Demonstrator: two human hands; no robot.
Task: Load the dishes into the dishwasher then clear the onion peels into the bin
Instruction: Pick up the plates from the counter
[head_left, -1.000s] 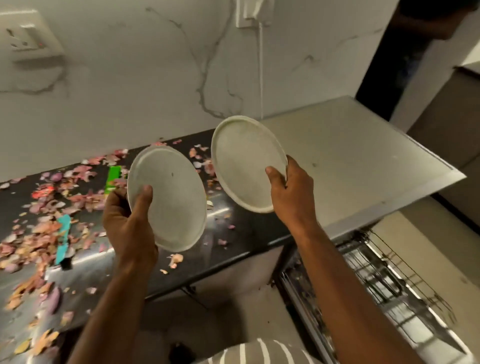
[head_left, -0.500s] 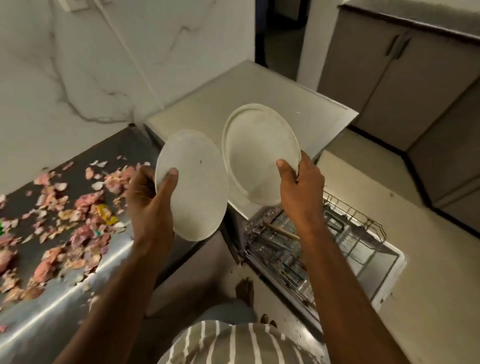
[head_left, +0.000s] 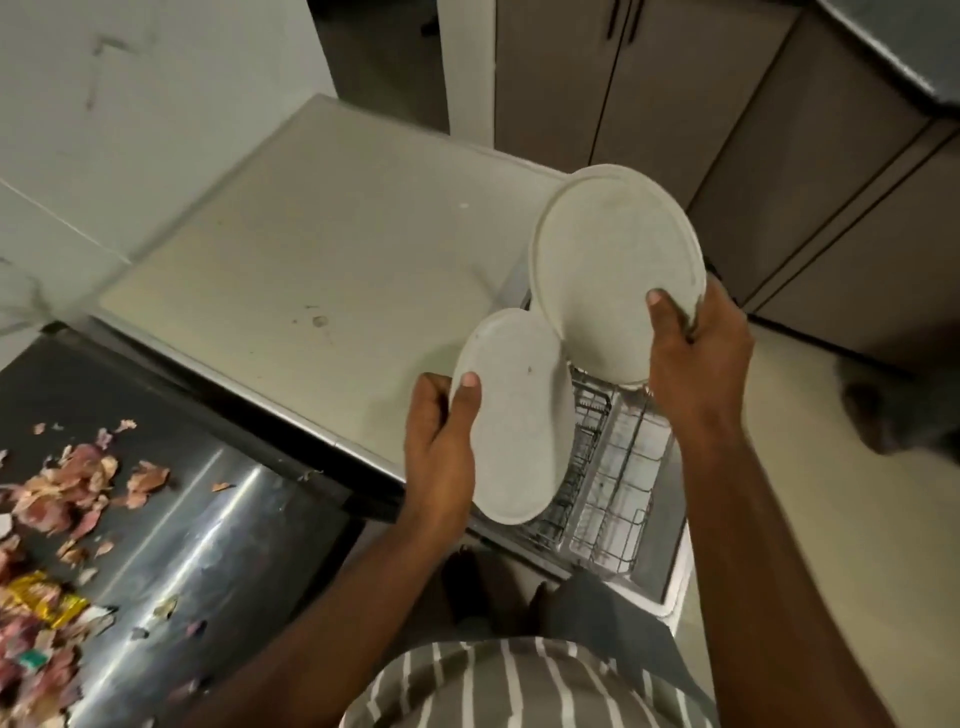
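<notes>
Two pale round plates, smaller (head_left: 519, 415) and larger (head_left: 608, 260), tilted above the open dishwasher rack (head_left: 613, 483)

Pale plates over a pale appliance, beside a dark counter scattered with pink.

You are holding two off-white plates, the left plate (head_left: 519, 415) carrying a small dark speck and the right plate (head_left: 608, 260) looking faintly mottled; below them the wire rack (head_left: 613, 478) is showing grey-white and black wires, while the dishwasher top (head_left: 311, 249) is showing cream with a few brownish marks, the counter (head_left: 197, 519) is gleaming glossy black, the onion peels (head_left: 62, 493) are lying pink and tan beside a yellow wrapper (head_left: 41, 603), and your shirt (head_left: 519, 686) is showing grey-brown with white stripes against grey-brown cabinets (head_left: 727, 130).
</notes>
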